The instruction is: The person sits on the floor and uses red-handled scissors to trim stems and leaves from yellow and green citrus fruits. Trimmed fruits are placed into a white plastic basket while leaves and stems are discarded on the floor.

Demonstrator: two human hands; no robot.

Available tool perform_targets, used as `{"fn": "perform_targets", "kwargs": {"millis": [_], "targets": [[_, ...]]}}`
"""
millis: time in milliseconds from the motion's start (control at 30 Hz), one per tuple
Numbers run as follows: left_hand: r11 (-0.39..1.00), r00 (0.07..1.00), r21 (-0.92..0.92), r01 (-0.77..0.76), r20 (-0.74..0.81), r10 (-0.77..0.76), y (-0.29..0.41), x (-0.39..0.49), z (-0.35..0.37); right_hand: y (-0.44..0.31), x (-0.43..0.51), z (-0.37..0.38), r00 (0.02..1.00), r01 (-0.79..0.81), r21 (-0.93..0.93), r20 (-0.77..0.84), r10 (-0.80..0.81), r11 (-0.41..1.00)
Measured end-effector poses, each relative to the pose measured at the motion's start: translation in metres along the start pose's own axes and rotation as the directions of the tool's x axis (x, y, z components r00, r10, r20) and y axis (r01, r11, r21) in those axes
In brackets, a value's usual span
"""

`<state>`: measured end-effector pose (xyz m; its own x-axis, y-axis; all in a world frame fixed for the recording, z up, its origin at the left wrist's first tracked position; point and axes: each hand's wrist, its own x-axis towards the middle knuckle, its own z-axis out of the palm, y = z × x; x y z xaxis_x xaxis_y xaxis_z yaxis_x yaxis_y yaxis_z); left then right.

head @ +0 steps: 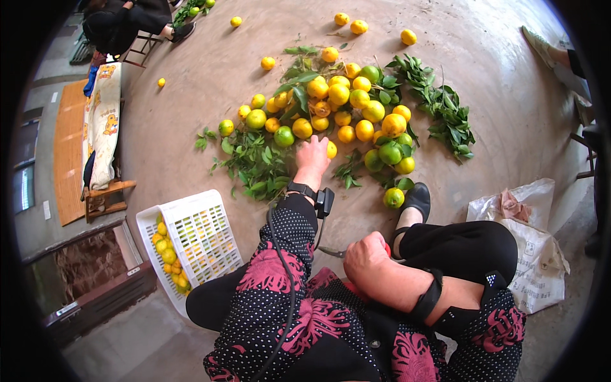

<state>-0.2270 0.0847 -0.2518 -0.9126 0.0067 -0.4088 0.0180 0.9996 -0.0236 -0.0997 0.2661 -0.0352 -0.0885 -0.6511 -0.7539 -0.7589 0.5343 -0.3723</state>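
My left hand [312,155] reaches palm down to the near edge of a heap of yellow, orange and green citrus fruits [339,94]. Against its thumb side is an orange citrus fruit [331,150]; the palm hides whether the fingers grip it. Leafy citrus twigs [258,164] lie just left of that hand. Close to my lap, my right hand [365,255] is closed around red-handled clippers [387,249]. Their dark metal blade [332,252] points left, away from any fruit, and the fist covers most of the handle.
On the left a tilted white plastic basket [205,238] holds several citrus fruits. Cut leafy branches [441,107] lie right of the heap. A white woven sack [537,267] rests beside my right knee. Other people's feet [184,32] show at the upper left and right.
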Motion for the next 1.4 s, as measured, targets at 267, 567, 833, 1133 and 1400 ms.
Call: {"fn": "perform_targets", "kwargs": {"millis": [267, 567, 833, 1133, 1400], "targets": [[0.993, 0.993, -0.053, 0.106, 0.065, -0.103, 0.005, -0.039, 0.017, -0.003, 0.003, 0.002, 0.999, -0.012, -0.043, 0.047, 0.014, 0.999], [0.994, 0.997, 0.100, -0.040, 0.073, 0.032, 0.009, -0.078, 0.035, -0.003, 0.007, 0.003, 0.985, -0.040, -0.027, 0.165, 0.044, 0.999], [0.991, 0.994, 0.083, -0.108, 0.033, 0.105, 0.012, -0.090, 0.049, -0.001, 0.005, 0.000, 0.989, -0.020, -0.039, 0.142, 0.025, 0.999], [-0.355, 0.940, -0.877, 0.325, 0.341, 0.017, -0.025, -0.117, 0.048, -0.001, 0.008, 0.004, 0.972, -0.024, -0.010, 0.232, 0.026, 1.000], [-0.804, 0.966, -0.545, 0.238, 0.049, 0.252, -0.051, -0.148, 0.004, -0.002, 0.012, 0.003, 0.976, -0.052, -0.040, 0.208, 0.059, 0.998]]}}
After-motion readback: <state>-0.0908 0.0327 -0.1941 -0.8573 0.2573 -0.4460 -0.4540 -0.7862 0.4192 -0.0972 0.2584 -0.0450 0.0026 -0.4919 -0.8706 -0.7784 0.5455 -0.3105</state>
